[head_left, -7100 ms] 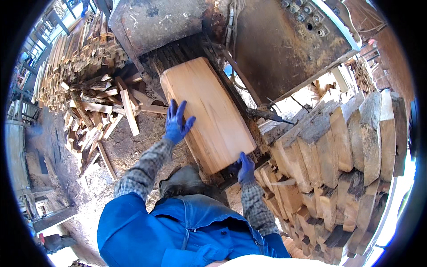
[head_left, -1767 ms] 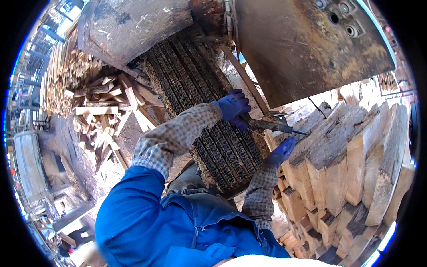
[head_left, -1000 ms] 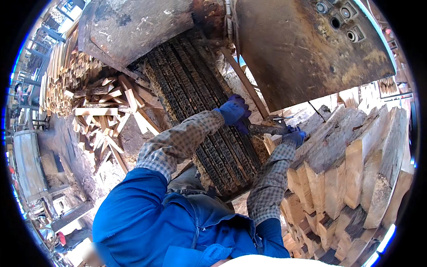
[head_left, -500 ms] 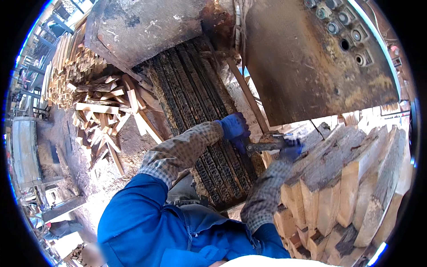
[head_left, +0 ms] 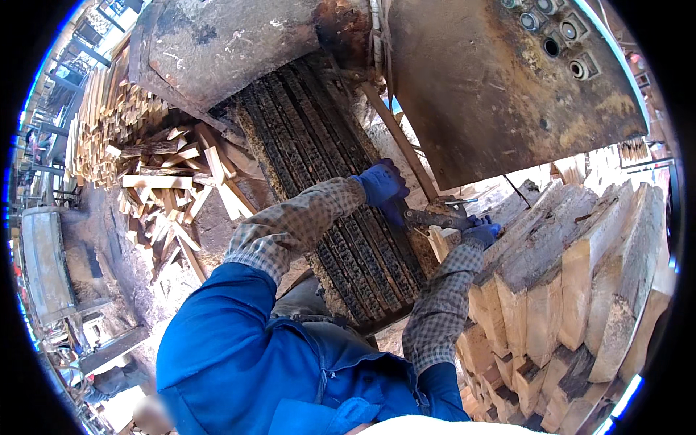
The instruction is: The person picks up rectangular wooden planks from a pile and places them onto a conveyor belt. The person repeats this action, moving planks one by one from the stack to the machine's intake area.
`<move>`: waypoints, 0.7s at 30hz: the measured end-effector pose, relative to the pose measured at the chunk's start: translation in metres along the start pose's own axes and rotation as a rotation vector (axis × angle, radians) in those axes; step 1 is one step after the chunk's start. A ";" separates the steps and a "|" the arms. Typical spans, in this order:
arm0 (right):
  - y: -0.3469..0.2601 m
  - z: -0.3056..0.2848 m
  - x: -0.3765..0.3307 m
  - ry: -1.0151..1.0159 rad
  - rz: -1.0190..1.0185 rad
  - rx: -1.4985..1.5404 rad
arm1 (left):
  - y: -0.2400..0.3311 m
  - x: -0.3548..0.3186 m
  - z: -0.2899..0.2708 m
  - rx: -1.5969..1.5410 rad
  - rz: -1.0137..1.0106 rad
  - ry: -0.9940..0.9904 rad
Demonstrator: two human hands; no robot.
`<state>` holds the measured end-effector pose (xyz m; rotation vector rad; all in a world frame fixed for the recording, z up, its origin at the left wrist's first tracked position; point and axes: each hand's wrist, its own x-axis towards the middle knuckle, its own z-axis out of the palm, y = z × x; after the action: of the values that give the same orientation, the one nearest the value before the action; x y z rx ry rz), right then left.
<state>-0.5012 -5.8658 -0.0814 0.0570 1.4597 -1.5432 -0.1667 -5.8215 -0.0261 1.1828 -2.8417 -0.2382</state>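
Observation:
My left hand [head_left: 381,184], in a blue glove, is closed over the right edge of the dark ridged conveyor bed [head_left: 341,217]. What its fingers grip, if anything, is hidden. To its right, a dark metal bar [head_left: 433,219] with a rounded end lies crosswise between my hands. My right hand [head_left: 478,232], also gloved in blue, is closed around the bar's right end. A thin metal rod [head_left: 458,201] sticks out just above the bar. Checked sleeve covers reach from both gloves up the forearms.
Thick sawn wood slabs [head_left: 551,254] are stacked close at my right. A rusty metal panel with several buttons [head_left: 500,94] hangs ahead on the right. A stained metal cover [head_left: 225,51] spans the bed's far end. Loose wood offcuts [head_left: 170,181] are heaped at the left.
The view has shifted slightly, with the panel and cover sitting higher in it. My right hand has moved a little to the right; the left keeps its place by the bed.

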 end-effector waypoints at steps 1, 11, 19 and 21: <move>-0.005 0.001 0.007 -0.023 -0.024 0.000 | 0.001 0.004 -0.002 0.024 -0.008 0.031; -0.006 0.012 -0.001 -0.057 0.005 0.055 | 0.010 0.000 -0.002 0.059 -0.088 -0.044; -0.003 0.001 0.023 -0.096 -0.018 0.001 | 0.018 -0.002 0.005 0.070 -0.072 0.047; 0.004 -0.001 0.022 -0.170 0.029 0.047 | 0.017 -0.005 0.003 0.095 -0.118 -0.053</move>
<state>-0.5111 -5.8770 -0.0984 -0.0243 1.2839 -1.5210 -0.1748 -5.8058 -0.0262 1.3855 -2.8607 -0.1440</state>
